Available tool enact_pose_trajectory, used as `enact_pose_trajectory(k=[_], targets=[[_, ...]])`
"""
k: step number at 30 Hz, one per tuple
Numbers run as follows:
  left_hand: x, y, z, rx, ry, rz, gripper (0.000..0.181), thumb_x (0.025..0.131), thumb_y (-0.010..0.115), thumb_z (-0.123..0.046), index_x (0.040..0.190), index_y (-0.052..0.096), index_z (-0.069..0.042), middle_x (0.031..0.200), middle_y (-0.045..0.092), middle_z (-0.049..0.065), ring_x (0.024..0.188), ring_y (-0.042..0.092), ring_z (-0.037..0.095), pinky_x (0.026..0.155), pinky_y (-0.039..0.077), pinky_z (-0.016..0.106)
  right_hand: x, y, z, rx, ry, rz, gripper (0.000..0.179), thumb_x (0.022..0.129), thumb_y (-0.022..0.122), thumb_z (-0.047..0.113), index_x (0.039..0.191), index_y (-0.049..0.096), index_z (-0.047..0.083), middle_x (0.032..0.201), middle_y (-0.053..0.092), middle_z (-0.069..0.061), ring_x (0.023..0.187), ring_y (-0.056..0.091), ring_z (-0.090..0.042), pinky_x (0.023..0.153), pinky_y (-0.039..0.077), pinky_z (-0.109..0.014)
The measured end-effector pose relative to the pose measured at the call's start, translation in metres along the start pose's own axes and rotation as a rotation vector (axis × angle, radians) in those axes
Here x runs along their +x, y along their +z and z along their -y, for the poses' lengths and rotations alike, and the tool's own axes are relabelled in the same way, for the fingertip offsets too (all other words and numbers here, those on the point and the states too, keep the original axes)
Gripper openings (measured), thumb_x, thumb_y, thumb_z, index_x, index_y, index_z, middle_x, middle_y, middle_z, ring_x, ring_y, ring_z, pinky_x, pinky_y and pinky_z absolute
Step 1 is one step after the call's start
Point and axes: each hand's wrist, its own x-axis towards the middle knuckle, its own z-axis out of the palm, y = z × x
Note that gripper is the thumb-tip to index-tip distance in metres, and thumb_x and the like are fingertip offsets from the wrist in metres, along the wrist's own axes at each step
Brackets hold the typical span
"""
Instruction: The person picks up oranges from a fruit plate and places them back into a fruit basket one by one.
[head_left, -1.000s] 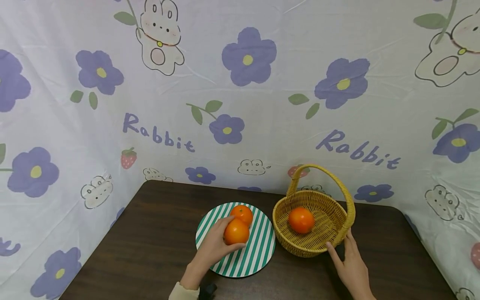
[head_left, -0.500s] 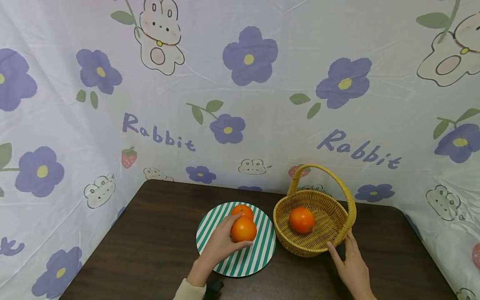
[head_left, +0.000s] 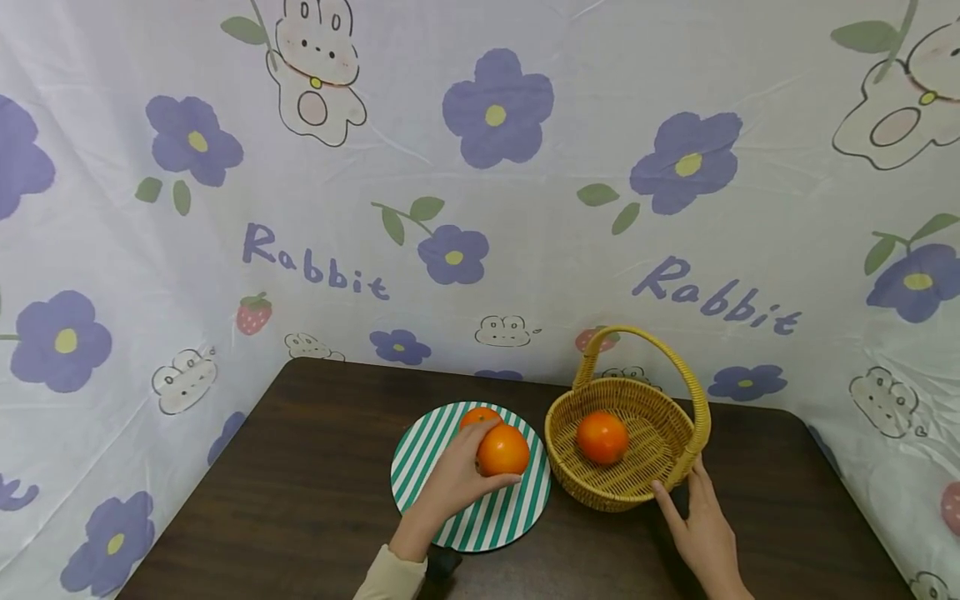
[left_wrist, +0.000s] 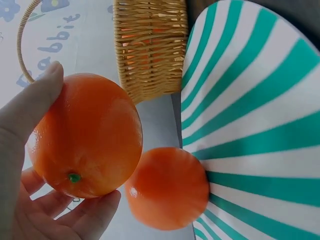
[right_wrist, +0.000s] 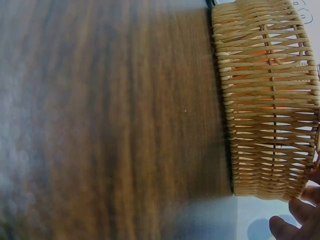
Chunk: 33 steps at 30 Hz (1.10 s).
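My left hand (head_left: 461,475) grips an orange (head_left: 503,451) between thumb and fingers, above the right half of the plate. In the left wrist view a small green stem spot shows on this orange (left_wrist: 90,130). A second orange (head_left: 474,414) sits on the round green-and-white striped plate (head_left: 495,533), partly hidden behind my left hand. To the plate's right stands a yellow wicker basket (head_left: 600,498) with a tall arched handle. One orange (head_left: 602,437) lies inside it. My right hand (head_left: 703,533) touches the basket's near right side below the handle, fingers extended.
The dark wooden table (head_left: 300,467) carries the plate and basket, which stand close together. Behind it hangs a white cloth (head_left: 570,275) printed with purple flowers and rabbits. A dark wrist device (head_left: 444,562) shows by the left sleeve (head_left: 393,575).
My left hand has carried its orange to the right across the plate, toward the basket. The right hand and the basket have stayed in place.
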Motion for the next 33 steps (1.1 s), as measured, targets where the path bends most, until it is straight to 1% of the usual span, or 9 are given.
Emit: enact_pose_trajectory(k=[7, 12, 17, 21, 25, 29, 33], targets=[[0.006, 0.002, -0.007, 0.010, -0.002, 0.014, 0.082, 0.072, 0.070, -0.057, 0.139, 0.040, -0.020, 0.134, 0.048, 0.007, 0.110, 0.055, 0.023, 0.085, 0.051, 0.040, 0.001, -0.001, 0.001, -0.005, 0.009, 0.026, 0.083, 0.093, 0.037, 0.057, 0.148, 0.009, 0.001, 0.154, 0.002, -0.019, 0.124, 0.034, -0.050, 0.079, 0.042, -0.063], [0.010, 0.005, -0.009, 0.006, -0.003, 0.023, 0.083, 0.072, 0.068, -0.059, 0.140, 0.040, -0.020, 0.135, 0.047, 0.005, 0.112, 0.053, 0.021, 0.086, 0.051, 0.038, 0.003, -0.002, 0.002, -0.009, 0.012, 0.038, 0.083, 0.094, 0.037, 0.056, 0.147, 0.010, -0.001, 0.154, 0.002, -0.019, 0.125, 0.033, -0.050, 0.081, 0.041, -0.063], [0.014, 0.009, -0.010, 0.006, 0.006, 0.037, 0.081, 0.072, 0.072, -0.054, 0.140, 0.038, -0.026, 0.137, 0.045, 0.004, 0.112, 0.054, 0.020, 0.085, 0.050, 0.037, 0.003, -0.001, 0.002, -0.009, 0.007, 0.024, 0.082, 0.094, 0.038, 0.055, 0.147, 0.012, -0.003, 0.154, 0.004, -0.019, 0.126, 0.032, -0.049, 0.082, 0.039, -0.065], [0.017, 0.012, -0.011, 0.010, 0.005, 0.041, 0.081, 0.072, 0.074, -0.050, 0.140, 0.037, -0.028, 0.138, 0.045, 0.002, 0.111, 0.054, 0.019, 0.084, 0.051, 0.036, 0.002, 0.000, 0.002, -0.006, -0.001, 0.010, 0.081, 0.094, 0.039, 0.053, 0.147, 0.013, -0.003, 0.154, 0.005, -0.019, 0.126, 0.033, -0.049, 0.081, 0.039, -0.065], [0.021, 0.014, -0.015, 0.009, 0.015, 0.036, 0.081, 0.071, 0.072, -0.055, 0.140, 0.038, -0.028, 0.136, 0.046, 0.001, 0.112, 0.054, 0.018, 0.085, 0.050, 0.037, 0.001, 0.000, 0.001, -0.006, 0.006, 0.010, 0.082, 0.094, 0.039, 0.054, 0.147, 0.013, -0.002, 0.154, 0.006, -0.019, 0.126, 0.032, -0.049, 0.082, 0.039, -0.065], [0.025, 0.017, -0.018, 0.013, 0.028, 0.050, 0.083, 0.071, 0.070, -0.058, 0.141, 0.036, -0.028, 0.137, 0.045, 0.000, 0.114, 0.052, 0.017, 0.087, 0.050, 0.037, 0.001, -0.001, 0.001, -0.005, 0.017, 0.022, 0.083, 0.094, 0.037, 0.056, 0.147, 0.012, -0.001, 0.154, 0.004, -0.019, 0.126, 0.031, -0.049, 0.083, 0.038, -0.065], [0.029, 0.020, -0.021, 0.045, 0.036, 0.060, 0.083, 0.071, 0.069, -0.059, 0.141, 0.036, -0.028, 0.137, 0.045, -0.001, 0.113, 0.053, 0.016, 0.087, 0.050, 0.036, 0.000, -0.001, 0.000, -0.005, 0.016, 0.033, 0.084, 0.094, 0.036, 0.057, 0.147, 0.012, -0.003, 0.155, 0.002, -0.018, 0.127, 0.031, -0.050, 0.084, 0.038, -0.066]])
